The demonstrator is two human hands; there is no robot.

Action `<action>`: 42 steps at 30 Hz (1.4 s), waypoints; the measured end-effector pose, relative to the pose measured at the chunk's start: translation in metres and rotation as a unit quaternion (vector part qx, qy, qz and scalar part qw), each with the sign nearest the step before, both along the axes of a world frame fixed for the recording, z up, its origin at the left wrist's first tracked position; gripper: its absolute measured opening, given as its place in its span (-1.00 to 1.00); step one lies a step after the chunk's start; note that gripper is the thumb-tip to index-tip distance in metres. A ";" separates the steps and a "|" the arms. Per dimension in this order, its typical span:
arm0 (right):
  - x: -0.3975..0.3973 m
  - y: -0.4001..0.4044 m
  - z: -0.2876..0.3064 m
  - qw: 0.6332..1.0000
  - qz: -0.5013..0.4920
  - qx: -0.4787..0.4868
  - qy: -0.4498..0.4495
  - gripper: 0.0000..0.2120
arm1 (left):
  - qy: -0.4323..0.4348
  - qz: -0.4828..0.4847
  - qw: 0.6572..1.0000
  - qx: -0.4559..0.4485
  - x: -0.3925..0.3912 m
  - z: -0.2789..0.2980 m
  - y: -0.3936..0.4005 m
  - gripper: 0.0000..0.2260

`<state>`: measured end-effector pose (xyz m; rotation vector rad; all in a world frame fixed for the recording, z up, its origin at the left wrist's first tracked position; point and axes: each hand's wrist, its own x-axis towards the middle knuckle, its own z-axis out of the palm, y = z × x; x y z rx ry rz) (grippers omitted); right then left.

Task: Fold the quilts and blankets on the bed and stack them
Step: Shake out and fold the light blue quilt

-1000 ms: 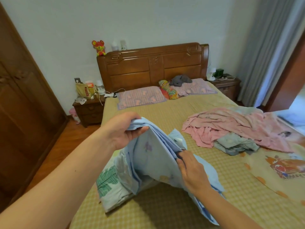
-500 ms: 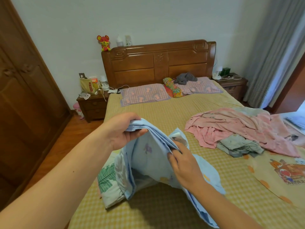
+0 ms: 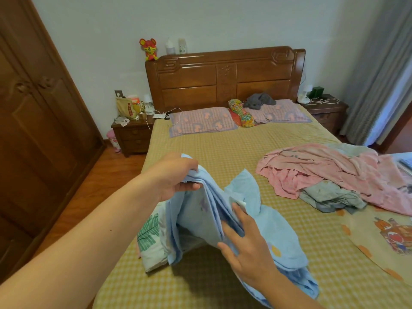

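Bedroom w/ a wooden headboard (image 3: 225,76); the bed (image 3: 256,150) has a yellow checked cover. Left hand (image 3: 176,175) pinches the stacked edges of the blue blanket (image 3: 200,215), lifted over a leaf-print quilt (image 3: 148,237). Right hand (image 3: 247,253) has slid up the fold since 1 s ago (fingers straight, pressing layers flat), so this fold's nearly set. Pink blanket (image 3: 323,168) is unfolded, well apart.

your right hand (image 3: 249,248) hides part of the light blue quilt (image 3: 200,217), whose lower end runs off the bottom edge. right of it, the pink blanket (image 3: 330,168) is cut by the frame's edge.
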<state>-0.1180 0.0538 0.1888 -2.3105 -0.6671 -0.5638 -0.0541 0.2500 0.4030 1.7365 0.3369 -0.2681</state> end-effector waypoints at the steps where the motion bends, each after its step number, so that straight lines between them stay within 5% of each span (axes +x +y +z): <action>1: -0.003 0.000 -0.002 1.000 0.000 0.016 0.021 -0.55 | -0.010 -0.003 1.000 0.027 0.002 0.000 0.002 -0.91; 6: 0.001 0.004 -0.008 0.972 -0.058 0.192 0.122 -0.41 | -0.023 0.002 0.998 0.055 0.003 0.009 0.013 -0.87; 12: 0.013 -0.027 -0.022 0.963 -0.076 0.186 0.181 -0.54 | -0.001 0.018 1.000 0.017 -0.006 0.021 0.026 -0.91; 15: 0.016 -0.043 -0.027 0.970 -0.071 0.098 0.209 -0.57 | 0.002 0.041 0.999 -0.008 -0.007 0.021 0.027 -0.93; 20: 0.036 -0.052 -0.057 0.965 -0.074 -0.076 0.240 -0.34 | 0.000 0.067 0.997 -0.038 -0.005 0.021 0.019 -0.98; 23: 0.035 -0.066 -0.066 0.969 -0.168 -0.056 0.173 -0.43 | -0.003 0.097 0.994 -0.049 -0.002 0.019 0.019 -0.94; 26: 0.008 -0.070 -0.070 0.981 -0.160 -0.065 0.094 -0.39 | -0.011 0.111 0.991 -0.074 -0.001 0.019 0.018 -0.87; 31: -0.015 -0.040 -0.088 0.973 -0.080 -0.085 0.197 -0.06 | 0.000 0.096 0.992 -0.086 -0.002 0.015 0.002 -0.94; 34: -0.017 -0.019 -0.088 0.964 -0.047 -0.081 0.249 -0.12 | -0.002 0.114 0.988 -0.108 -0.002 0.014 0.000 -0.94; 39: 0.006 0.003 -0.093 0.954 -0.169 -0.060 0.239 -0.03 | -0.023 0.152 0.973 -0.171 -0.003 0.020 0.004 -0.84; 42: 0.030 -0.002 -0.093 0.941 -0.226 -0.098 0.230 -0.19 | -0.037 0.182 0.962 -0.200 0.000 0.031 0.014 -0.88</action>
